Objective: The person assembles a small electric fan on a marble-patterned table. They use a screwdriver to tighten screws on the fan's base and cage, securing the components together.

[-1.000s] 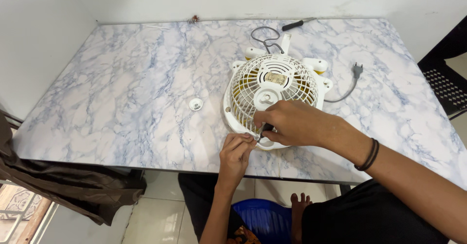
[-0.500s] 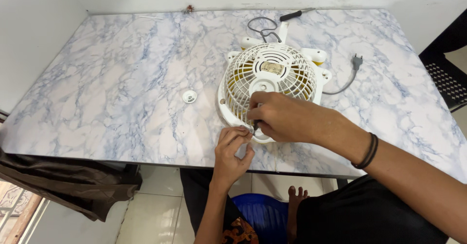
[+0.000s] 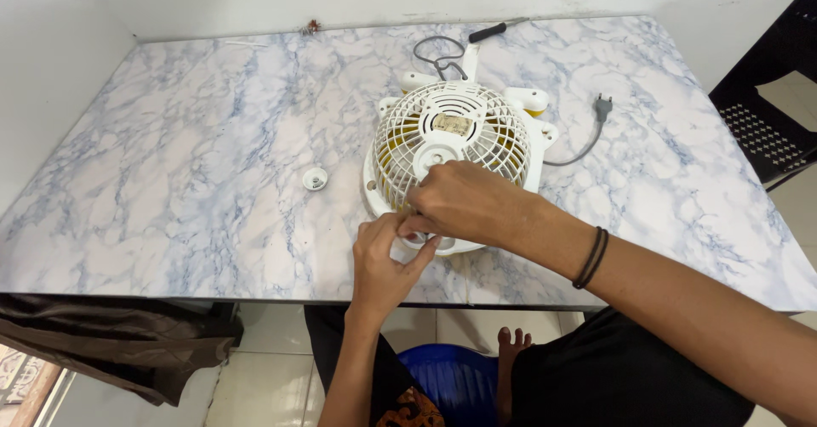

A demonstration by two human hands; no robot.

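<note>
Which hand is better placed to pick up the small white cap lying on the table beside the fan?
Left. The left hand lies nearer the small white cap; the right hand rests over the fan grille, farther off.

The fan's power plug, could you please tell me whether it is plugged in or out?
Out. The plug lies loose on the marble table, right of the fan, with its grey cord trailing back to the fan.

A room in a home, used for small repairs

A marble-patterned surface [image 3: 196, 163] stands against plain white walls [image 3: 59, 19] over a tiled floor [image 3: 272, 376]; a black plastic chair [image 3: 770, 112], a blue tub [image 3: 459, 380] and the person's bare foot [image 3: 511, 346] suggest a household.
</note>
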